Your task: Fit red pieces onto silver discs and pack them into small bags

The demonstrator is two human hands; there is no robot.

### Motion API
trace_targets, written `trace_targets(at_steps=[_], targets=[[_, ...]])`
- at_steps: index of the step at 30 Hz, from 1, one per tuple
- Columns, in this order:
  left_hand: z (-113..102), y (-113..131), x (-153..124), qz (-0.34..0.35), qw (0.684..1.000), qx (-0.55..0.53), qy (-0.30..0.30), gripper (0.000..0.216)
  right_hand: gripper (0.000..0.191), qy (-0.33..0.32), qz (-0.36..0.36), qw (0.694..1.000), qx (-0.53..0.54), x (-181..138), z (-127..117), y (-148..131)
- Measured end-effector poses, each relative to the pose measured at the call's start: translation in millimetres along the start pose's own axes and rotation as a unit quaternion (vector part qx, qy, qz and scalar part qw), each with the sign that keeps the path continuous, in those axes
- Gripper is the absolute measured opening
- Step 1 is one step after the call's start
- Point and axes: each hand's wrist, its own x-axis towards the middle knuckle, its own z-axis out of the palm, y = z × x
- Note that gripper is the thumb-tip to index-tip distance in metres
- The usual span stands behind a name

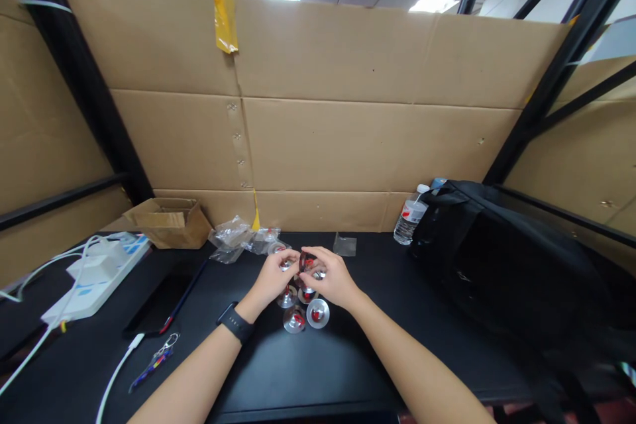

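Note:
My left hand [274, 276] and my right hand [334, 276] meet above the middle of the black table. Their fingertips pinch a small clear round piece with red in it [308, 264]. The fingers partly cover it, so its exact kind does not show. Below and around the hands, several similar clear and silvery round pieces with red centres stand close together. The nearest are a round piece at the front right [318, 313] and another at the front left [294, 320]. A dark watch is on my left wrist.
Crumpled clear plastic bags [232, 238] and an open cardboard box [171, 222] lie behind to the left. A power strip [99, 271], phone [161, 298] and keyring [155, 361] are at left. A water bottle [410, 217] and black bag [497, 278] stand right, before a cardboard wall [322, 139].

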Motion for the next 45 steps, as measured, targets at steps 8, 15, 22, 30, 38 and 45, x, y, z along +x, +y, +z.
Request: trace_targets(at_steps=[8, 15, 22, 30, 38, 45], targets=[[-24.3, 1.9, 3.4, 0.013, 0.991, 0.125, 0.053, 0.013, 0.051, 0.073, 0.025, 0.994, -0.075, 4.5, -10.5, 6.1], [-13.7, 4.8, -0.4, 0.027, 0.995, 0.095, 0.001, 0.028, 0.052, 0.032, 0.05, 0.998, 0.012, 4.2, -12.5, 6.2], [-8.9, 10.6, -2.2, 0.05, 0.985, 0.166, -0.028, 0.017, 0.052, -0.001, 0.021, 0.999, -0.039, 0.5, -6.4, 0.7], [-50.1, 7.8, 2.3, 0.035, 0.937, 0.345, -0.036, 0.015, 0.053, 0.029, -0.001, 0.987, -0.159, 8.7, -35.3, 4.5], [-74.6, 2.9, -1.6, -0.046, 0.913, 0.385, -0.125, 0.002, 0.051, -0.067, 0.059, 0.964, -0.25, 11.5, -79.2, 18.7], [-83.9, -4.9, -3.1, -0.055, 0.917, 0.375, -0.122, 0.009, 0.051, -0.119, 0.078, 0.956, -0.255, 11.3, -93.9, 18.4]])
